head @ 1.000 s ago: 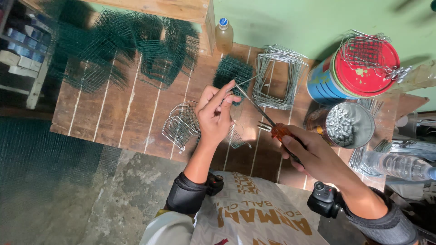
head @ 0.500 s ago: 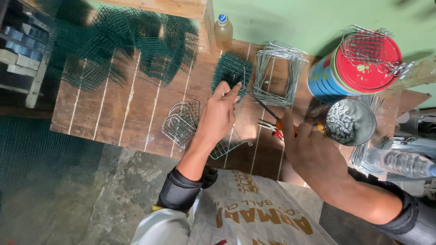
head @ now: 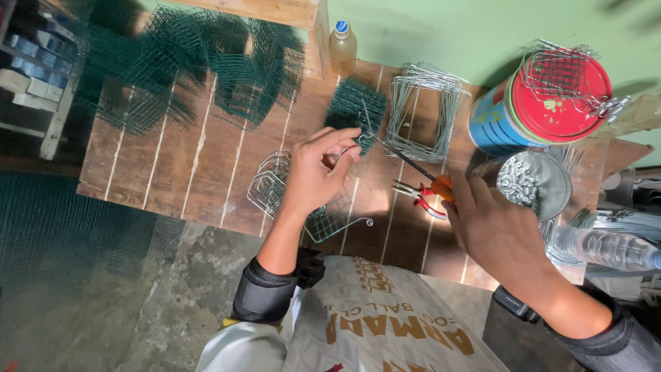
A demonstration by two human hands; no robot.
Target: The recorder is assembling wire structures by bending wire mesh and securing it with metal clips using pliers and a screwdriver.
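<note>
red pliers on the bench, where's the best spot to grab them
Probably the red handles, coming from the near bench edge: the pliers lie flat on the wooden bench, handles splayed toward the person, just left of the right hand.

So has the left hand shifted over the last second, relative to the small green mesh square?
Yes. The left hand moved up the wooden table toward the small green mesh square, fingertips now near its lower edge.

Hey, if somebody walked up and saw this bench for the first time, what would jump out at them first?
Probably the two hands mid-bench: the left hand pinching a thin bent wire over a small wire-mesh basket, the right hand gripping an orange-handled screwdriver. Next, the round red tin lid at the right rear, and the dark green wire mesh heaped at the left rear of the brown wooden plank table.
</note>
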